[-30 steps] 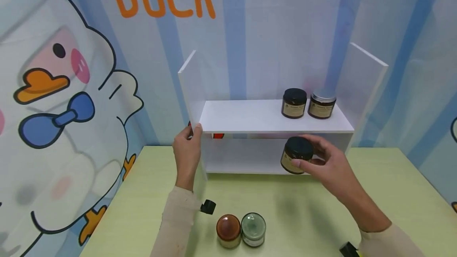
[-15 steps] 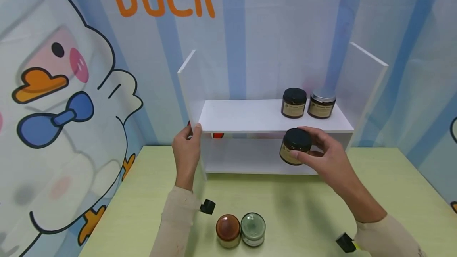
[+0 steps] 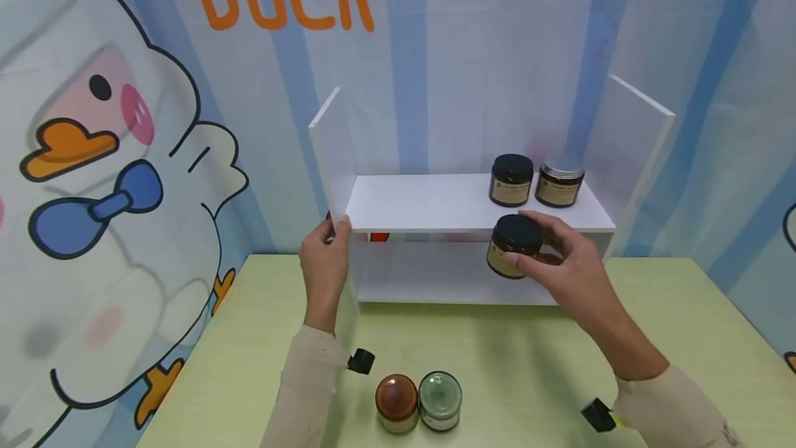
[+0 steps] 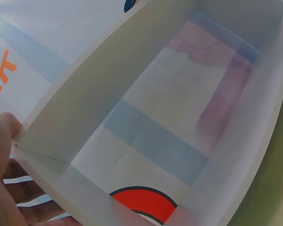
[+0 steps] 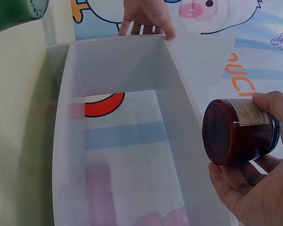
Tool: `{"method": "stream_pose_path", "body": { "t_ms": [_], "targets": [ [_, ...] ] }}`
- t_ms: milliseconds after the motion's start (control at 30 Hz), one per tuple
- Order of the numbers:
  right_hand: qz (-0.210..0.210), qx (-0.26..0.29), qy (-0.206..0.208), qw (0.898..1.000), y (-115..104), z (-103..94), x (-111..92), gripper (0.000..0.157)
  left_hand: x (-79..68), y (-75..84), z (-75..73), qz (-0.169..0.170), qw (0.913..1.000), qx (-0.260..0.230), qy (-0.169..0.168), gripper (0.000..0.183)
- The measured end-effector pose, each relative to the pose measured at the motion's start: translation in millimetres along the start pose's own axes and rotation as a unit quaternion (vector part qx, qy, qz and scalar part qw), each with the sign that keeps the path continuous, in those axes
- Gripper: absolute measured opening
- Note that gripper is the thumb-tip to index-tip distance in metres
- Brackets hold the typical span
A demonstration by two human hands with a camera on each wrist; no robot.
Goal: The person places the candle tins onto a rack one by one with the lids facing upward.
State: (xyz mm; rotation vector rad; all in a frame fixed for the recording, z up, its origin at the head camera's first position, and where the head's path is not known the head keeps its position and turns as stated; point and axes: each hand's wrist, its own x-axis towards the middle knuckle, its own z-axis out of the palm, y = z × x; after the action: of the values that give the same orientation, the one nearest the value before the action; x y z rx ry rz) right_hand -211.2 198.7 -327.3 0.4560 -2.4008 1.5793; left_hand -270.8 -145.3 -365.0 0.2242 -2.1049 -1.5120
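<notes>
My right hand [image 3: 568, 270] holds a dark amber jar [image 3: 513, 246] with a black lid and a tan label, in front of the white shelf's upper board [image 3: 423, 203]. In the right wrist view the jar [image 5: 238, 132] sits between thumb and fingers, its base facing the camera. My left hand [image 3: 325, 265] grips the left side panel of the white shelf [image 3: 334, 151], thumb at the front edge. The left wrist view shows those fingers [image 4: 26, 195] along the panel's outer side. A black-lidded jar [image 3: 512, 180] and a silver-lidded jar [image 3: 560, 182] stand on the upper board's right part.
A brown-topped jar [image 3: 396, 403] and a green glass jar [image 3: 440, 401] stand side by side on the pale green table [image 3: 497, 379], nearer to me. Below the upper board is the lower compartment [image 3: 429, 272]. A duck-printed backdrop [image 3: 466, 54] hangs behind the shelf.
My right hand has raised the held jar from lower-compartment height to about the upper board's front edge. The left hand keeps its grip on the side panel.
</notes>
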Motion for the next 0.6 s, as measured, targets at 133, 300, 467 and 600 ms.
{"method": "stream_pose_path", "body": {
  "t_ms": [133, 300, 467, 600],
  "targets": [
    [-0.004, 0.006, 0.007, 1.0, -1.8, -0.2, 1.8, 0.065, -0.2, 0.3, -0.2, -0.001, 1.0, -0.001, -0.001, 0.044],
    [-0.008, 0.014, 0.011, 1.0, -3.8, 0.0, 4.9, 0.063, 0.6, -0.1, 0.3, -0.002, 1.0, -0.002, 0.001, 0.043],
    [-0.009, 0.016, 0.011, 1.0, -3.6, -0.8, 6.4, 0.065, 1.3, -0.4, 1.1, -0.007, 1.0, -0.005, -0.001, 0.044],
    [-0.007, 0.011, 0.015, 1.0, -2.7, -1.2, 8.2, 0.066, 0.8, 0.2, 0.9, -0.007, 1.0, -0.007, -0.001, 0.044]
  ]
}}
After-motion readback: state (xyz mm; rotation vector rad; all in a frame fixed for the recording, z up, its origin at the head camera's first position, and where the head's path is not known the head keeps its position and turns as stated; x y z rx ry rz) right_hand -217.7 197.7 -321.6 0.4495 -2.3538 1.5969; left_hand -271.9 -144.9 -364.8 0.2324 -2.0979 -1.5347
